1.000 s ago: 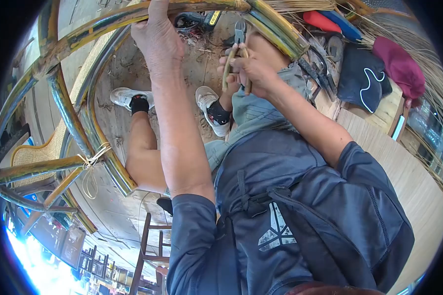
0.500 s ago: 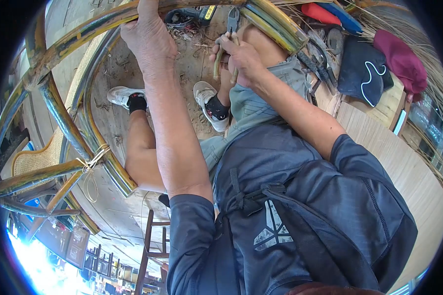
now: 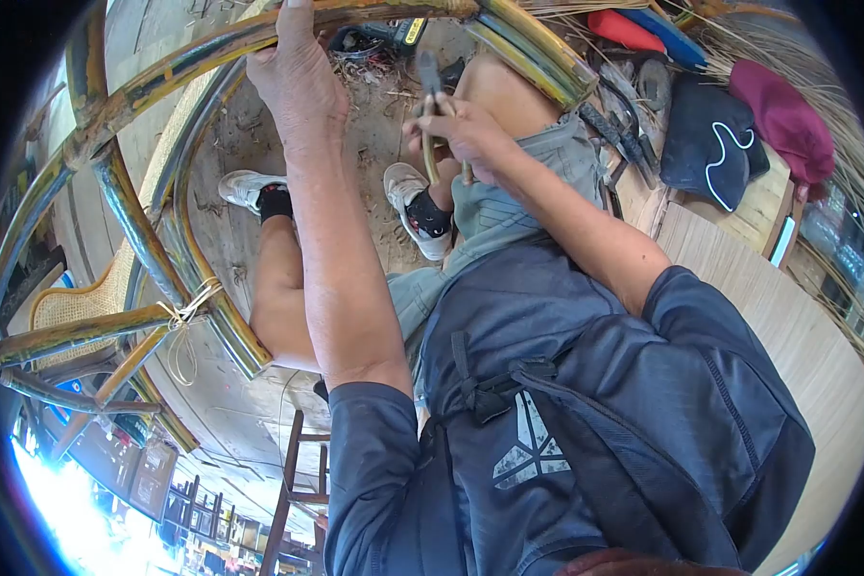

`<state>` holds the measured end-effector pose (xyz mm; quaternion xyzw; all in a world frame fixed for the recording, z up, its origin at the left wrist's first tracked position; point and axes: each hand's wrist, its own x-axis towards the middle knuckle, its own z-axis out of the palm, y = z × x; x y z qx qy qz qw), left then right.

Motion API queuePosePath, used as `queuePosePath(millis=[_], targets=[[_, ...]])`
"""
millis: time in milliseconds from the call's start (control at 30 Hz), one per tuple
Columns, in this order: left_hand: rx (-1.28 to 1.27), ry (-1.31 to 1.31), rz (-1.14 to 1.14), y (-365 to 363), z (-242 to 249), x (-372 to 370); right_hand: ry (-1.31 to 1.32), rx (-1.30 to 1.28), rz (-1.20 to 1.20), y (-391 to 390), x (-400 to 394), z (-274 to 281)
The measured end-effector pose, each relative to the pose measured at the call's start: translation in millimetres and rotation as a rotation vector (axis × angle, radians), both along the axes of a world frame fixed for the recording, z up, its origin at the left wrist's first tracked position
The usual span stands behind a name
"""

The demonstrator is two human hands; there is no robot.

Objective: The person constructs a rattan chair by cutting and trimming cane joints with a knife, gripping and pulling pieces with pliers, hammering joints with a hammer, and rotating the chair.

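A frame of dark, yellow-streaked poles arches across the top and down the left side. My left hand grips its upper curved pole, with the fingers partly hidden behind it. In my right hand is a pair of pliers, its handles spread apart and its head pointing up, slightly blurred. The pliers are below the upper pole and do not touch it. Pale strips bind a joint of the frame at the lower left.
A cordless tool lies on the littered floor beyond my hands. At the right are a black cloth item, a maroon cap and long thin strips. A woven cane seat is at the left.
The frame and my left hand have shifted slightly right. The pliers have swung left and slightly down in my right hand, away from upright.
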<state>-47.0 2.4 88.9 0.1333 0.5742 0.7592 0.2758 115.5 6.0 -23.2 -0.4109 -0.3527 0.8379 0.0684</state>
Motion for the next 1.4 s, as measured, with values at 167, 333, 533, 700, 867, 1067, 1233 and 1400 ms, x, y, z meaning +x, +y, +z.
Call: queuePosePath(millis=[167,333,533,700,867,1067,1233,1400], targets=[[-0.005,-0.011,-0.076,-2,3,0,-0.042,0.152,-0.065,13,-7,9],[0.036,-0.023,-0.037,-2,-14,-9,0.05,0.069,-0.229,17,-12,-1],[0.055,-0.006,-0.029,0,-7,-3,0.035,0.07,-0.3,13,-20,3],[0.007,0.011,-0.058,-4,-10,-8,0.106,-0.05,-0.299,16,-19,3],[0.057,-0.017,-0.062,-3,-12,-5,0.473,-0.469,-0.054,19,-1,-2],[-0.015,0.017,-0.031,-4,-9,-6,0.104,0.11,-0.033,5,-15,-11],[0.027,0.013,-0.021,-2,-5,-3,0.072,0.093,-0.189,1,-18,-6],[0.058,0.017,-0.033,-2,-5,-4,0.153,0.053,-0.33,7,-25,-21]])
